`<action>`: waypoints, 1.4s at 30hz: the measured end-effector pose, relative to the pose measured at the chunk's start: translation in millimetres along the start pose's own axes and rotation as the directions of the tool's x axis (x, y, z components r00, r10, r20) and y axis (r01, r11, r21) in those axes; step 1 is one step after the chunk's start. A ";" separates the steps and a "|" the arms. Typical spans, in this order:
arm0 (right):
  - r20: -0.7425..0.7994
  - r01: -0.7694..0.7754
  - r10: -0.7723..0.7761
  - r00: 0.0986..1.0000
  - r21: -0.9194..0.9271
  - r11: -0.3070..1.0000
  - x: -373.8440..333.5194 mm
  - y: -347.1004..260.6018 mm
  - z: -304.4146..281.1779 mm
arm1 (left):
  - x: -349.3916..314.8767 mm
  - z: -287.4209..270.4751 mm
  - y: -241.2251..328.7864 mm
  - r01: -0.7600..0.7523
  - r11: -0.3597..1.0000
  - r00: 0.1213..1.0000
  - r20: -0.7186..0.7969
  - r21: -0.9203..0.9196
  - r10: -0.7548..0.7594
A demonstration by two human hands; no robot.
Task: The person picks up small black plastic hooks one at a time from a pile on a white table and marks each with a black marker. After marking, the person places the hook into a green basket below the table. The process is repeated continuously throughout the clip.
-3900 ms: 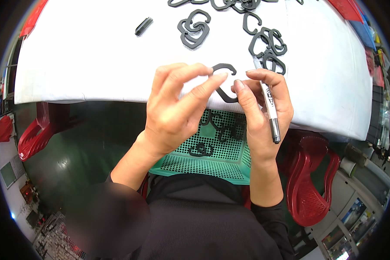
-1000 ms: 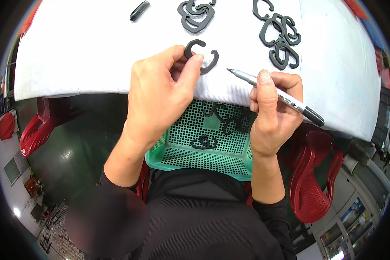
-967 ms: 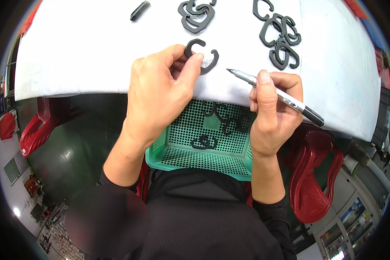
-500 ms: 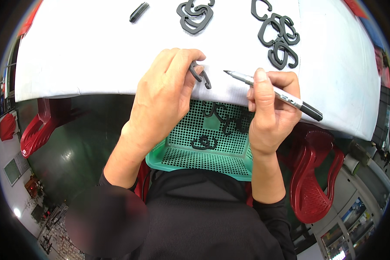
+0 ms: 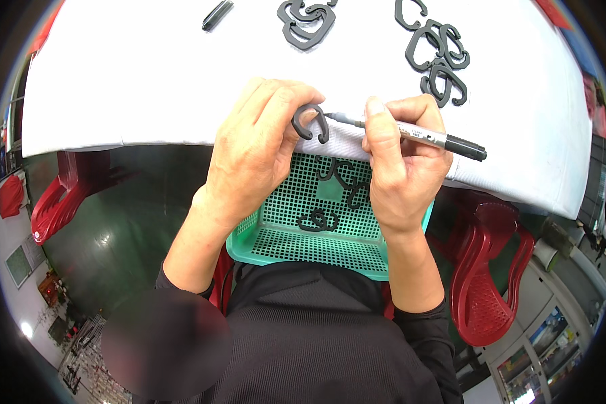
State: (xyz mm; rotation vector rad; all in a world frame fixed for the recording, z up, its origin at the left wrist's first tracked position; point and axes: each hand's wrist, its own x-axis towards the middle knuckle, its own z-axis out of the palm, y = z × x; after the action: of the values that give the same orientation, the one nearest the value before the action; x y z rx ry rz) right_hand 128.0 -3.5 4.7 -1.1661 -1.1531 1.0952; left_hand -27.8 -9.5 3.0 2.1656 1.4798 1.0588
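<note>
White tabletop (image 5: 148, 81) fills the far side. Left hand (image 5: 262, 145) pinches a black hook (image 5: 311, 122) at its near edge. Right hand (image 5: 400, 165) grips a marker (image 5: 417, 135), tip touching the hook.

Both forearms rose from lower frame edge, dark sleeves. Left hand (image 5: 259, 145) curled, fingertips pinched, centre-left. Right hand (image 5: 400, 165) fisted in writing grip, centre-right.

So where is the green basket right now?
In the head view, the green basket sits on the person's lap, just under the white table's near edge, below both hands, with a few dark plastic hooks inside.
</note>
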 end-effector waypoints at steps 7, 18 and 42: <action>0.002 0.015 -0.015 1.000 -0.036 0.999 1.1 -1.3 2.1 | 0.1 0.5 -2.1 -0.025 1.000 1.000 -0.007 0.018 0.026; 0.043 -0.008 0.012 0.999 -0.099 0.995 0.4 -3.0 0.6 | 1.6 0.3 -2.8 -0.041 0.999 0.999 -0.004 0.031 0.041; 0.547 0.645 -0.362 0.754 -0.514 0.566 92.6 -11.6 35.2 | -17.0 -29.5 30.7 -0.151 0.985 0.855 0.488 -0.086 0.174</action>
State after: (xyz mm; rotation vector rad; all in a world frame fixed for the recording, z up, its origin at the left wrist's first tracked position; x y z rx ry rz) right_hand 102.2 90.7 25.2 -1.0268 -2.1893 0.4101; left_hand -31.8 -41.9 35.2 2.3277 1.0411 0.5059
